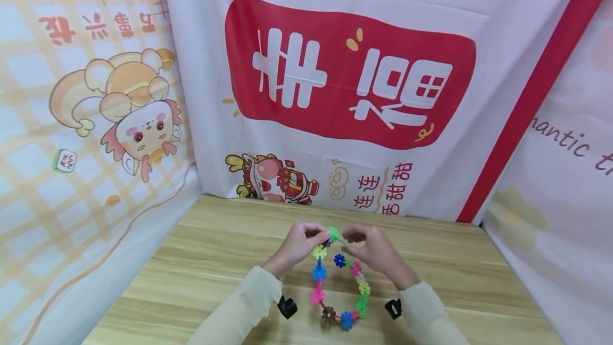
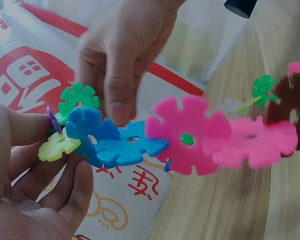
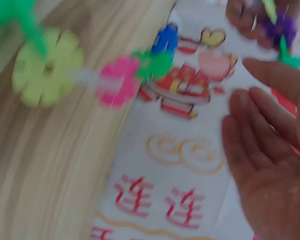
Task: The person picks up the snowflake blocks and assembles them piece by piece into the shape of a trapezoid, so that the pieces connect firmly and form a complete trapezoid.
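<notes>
A chain of notched plastic snowflake discs hangs in a loop from my left hand (image 1: pixel 299 244), which pinches it near a purple disc (image 2: pixel 53 120) and a green disc (image 1: pixel 332 234). Along the left side run yellow, blue and pink discs (image 2: pixel 185 135), with a brown disc (image 1: pixel 328 314) at the bottom. The other side rises through green, yellow and pink to a dark blue disc (image 1: pixel 339 260) at its free end. My right hand (image 1: pixel 375 252) is beside the green disc; in the right wrist view its thumb and fingers stand apart with nothing between them.
Beneath the hands is a wood-grain table (image 1: pixel 191 286). Printed cloth hangs behind it (image 1: pixel 201 95) and along both sides. A black wrist device (image 1: pixel 287 307) is on the left sleeve, another black device (image 1: pixel 394 309) by the right sleeve.
</notes>
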